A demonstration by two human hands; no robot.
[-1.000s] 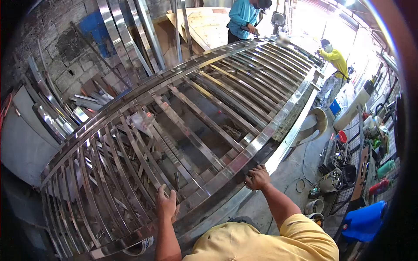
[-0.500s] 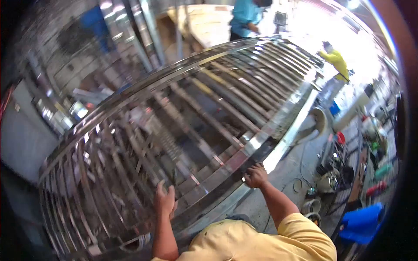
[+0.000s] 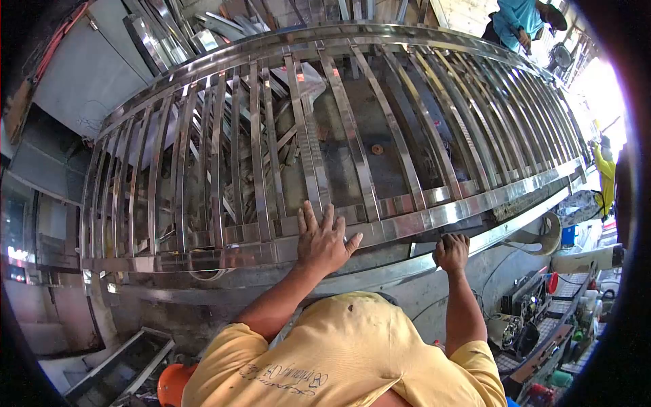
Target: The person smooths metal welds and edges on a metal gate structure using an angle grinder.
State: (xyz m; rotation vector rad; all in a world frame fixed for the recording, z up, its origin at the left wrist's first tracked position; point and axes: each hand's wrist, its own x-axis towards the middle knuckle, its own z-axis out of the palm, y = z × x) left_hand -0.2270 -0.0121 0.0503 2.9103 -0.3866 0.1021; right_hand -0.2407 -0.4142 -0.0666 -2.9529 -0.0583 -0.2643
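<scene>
A large polished metal grille (image 3: 366, 176), made of many parallel square bars between two long rails, lies in front of me. My left hand (image 3: 324, 241) rests on its near rail with the fingers spread over the bar ends. Right of it, my right hand (image 3: 452, 253) is closed in a fist by the lower metal beam (image 3: 380, 275) that runs along the near side. A small pale tip shows below that fist; what it belongs to is too small to make out.
A person in a blue shirt (image 3: 510, 24) bends over the far right end. Another in yellow (image 3: 603, 176) stands beyond the right end. Tools and cables crowd a rack (image 3: 542, 339) at lower right. Metal offcuts lie beneath the bars. A metal-edged frame (image 3: 125, 366) leans at lower left.
My view has swung round, so the grille now runs across it. My left hand, formerly raised with curled fingers, now lies spread on the near rail. The right hand stays closed near the beam.
</scene>
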